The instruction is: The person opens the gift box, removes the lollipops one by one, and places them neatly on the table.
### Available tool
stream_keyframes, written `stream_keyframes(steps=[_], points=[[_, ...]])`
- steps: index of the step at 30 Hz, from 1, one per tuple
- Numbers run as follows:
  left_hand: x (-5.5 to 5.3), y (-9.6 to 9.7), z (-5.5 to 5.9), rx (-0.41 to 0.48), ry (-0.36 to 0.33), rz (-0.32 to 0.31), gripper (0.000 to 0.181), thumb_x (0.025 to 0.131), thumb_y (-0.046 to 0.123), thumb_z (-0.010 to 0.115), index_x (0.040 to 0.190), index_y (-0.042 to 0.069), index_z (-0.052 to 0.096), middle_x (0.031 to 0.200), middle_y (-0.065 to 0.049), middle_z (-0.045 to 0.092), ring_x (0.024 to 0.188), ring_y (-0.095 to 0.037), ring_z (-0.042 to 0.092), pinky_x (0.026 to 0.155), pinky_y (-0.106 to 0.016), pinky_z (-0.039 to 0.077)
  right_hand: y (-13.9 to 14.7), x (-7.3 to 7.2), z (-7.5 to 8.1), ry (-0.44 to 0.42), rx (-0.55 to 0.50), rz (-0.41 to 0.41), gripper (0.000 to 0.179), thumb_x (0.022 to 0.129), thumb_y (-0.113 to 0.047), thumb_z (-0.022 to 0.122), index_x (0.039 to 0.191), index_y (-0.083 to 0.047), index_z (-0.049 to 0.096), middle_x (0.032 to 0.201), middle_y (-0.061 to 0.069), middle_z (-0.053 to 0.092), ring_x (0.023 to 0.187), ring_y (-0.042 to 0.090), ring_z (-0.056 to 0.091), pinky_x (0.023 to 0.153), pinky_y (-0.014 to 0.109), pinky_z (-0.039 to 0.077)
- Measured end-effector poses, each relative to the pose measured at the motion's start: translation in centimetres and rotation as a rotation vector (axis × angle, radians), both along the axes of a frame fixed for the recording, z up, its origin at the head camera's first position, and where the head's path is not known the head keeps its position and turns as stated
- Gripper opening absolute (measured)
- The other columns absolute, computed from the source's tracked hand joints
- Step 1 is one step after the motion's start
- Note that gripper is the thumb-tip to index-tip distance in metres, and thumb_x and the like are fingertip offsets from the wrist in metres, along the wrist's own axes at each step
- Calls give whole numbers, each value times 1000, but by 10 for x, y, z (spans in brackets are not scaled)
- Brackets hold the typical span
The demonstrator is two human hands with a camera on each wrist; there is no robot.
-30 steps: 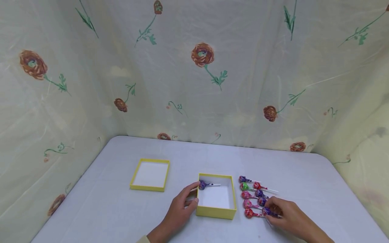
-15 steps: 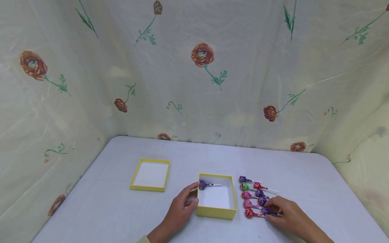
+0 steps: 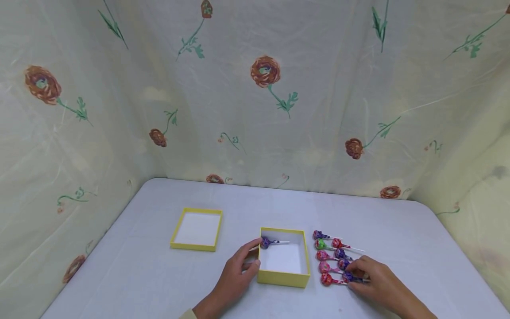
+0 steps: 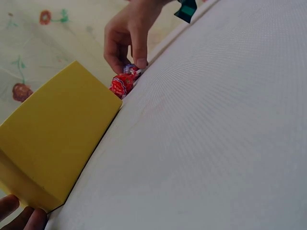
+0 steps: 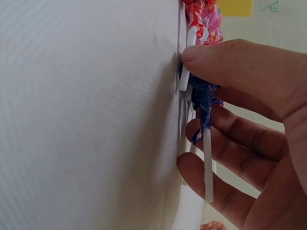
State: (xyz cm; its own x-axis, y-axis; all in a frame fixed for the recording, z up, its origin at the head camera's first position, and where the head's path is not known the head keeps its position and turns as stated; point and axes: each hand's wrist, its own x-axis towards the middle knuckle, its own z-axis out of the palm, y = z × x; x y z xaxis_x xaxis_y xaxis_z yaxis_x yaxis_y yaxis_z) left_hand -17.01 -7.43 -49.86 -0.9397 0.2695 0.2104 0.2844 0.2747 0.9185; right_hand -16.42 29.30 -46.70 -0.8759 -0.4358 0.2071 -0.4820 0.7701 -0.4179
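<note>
My left hand rests against the left side of a yellow box, its index finger and thumb touching the wall. Inside the box, a purple lollipop lies near the back left corner. To the right of the box, my right hand pinches a dark blue-purple lollipop among the others; its white stick shows by the fingers in the right wrist view. Next to it lie a red lollipop, a pink one and a purple one. The right fingertips are partly hidden in the head view.
Farther back in the group are a green lollipop, a red one and a purple one. A shallow yellow lid lies at the left of the white table. A flowered curtain surrounds the table.
The pinched lollipop and my right fingers have shifted very slightly. My left hand and the box look the same.
</note>
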Motion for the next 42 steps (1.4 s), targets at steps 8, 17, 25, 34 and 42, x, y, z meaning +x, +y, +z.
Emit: stream_keyframes(steps=[8, 17, 25, 34, 42], points=[[-1, 0, 1, 0, -2, -2, 48, 98, 17, 52, 145, 22, 42, 144, 1, 46, 127, -19, 50, 94, -24, 50, 0, 0, 2, 1, 14, -4, 25, 74, -18, 82, 95, -16, 69, 91, -11, 60, 79, 0, 56, 67, 26, 55], [-1, -1, 0, 6, 11, 0, 48, 98, 17, 52, 145, 21, 42, 143, 0, 46, 127, -20, 50, 93, -24, 51, -3, 1, 10, -128, 66, -66, 25, 77, -24, 80, 98, -17, 69, 93, -9, 61, 80, 2, 56, 71, 28, 56], [-2, 0, -1, 9, 5, -2, 48, 98, 17, 53, 145, 23, 42, 144, 2, 46, 128, -19, 49, 94, -24, 50, -1, 3, 12, -102, 65, -61, 24, 77, -22, 80, 97, -16, 69, 91, -9, 61, 79, 1, 56, 70, 27, 56], [0, 0, 0, 9, 7, 1, 49, 98, 16, 53, 145, 21, 43, 144, 0, 46, 127, -20, 50, 93, -24, 51, 1, 3, 13, -82, 67, -56, 24, 77, -21, 80, 97, -15, 69, 88, -10, 59, 76, 0, 52, 68, 27, 55], [-1, 1, 0, 3, -4, 0, 48, 98, 17, 53, 145, 21, 43, 143, 1, 46, 127, -19, 50, 93, -24, 51, -2, 2, 17, 6, 8, -24, 23, 76, -16, 81, 96, -15, 70, 90, -9, 62, 78, 4, 57, 67, 27, 57]])
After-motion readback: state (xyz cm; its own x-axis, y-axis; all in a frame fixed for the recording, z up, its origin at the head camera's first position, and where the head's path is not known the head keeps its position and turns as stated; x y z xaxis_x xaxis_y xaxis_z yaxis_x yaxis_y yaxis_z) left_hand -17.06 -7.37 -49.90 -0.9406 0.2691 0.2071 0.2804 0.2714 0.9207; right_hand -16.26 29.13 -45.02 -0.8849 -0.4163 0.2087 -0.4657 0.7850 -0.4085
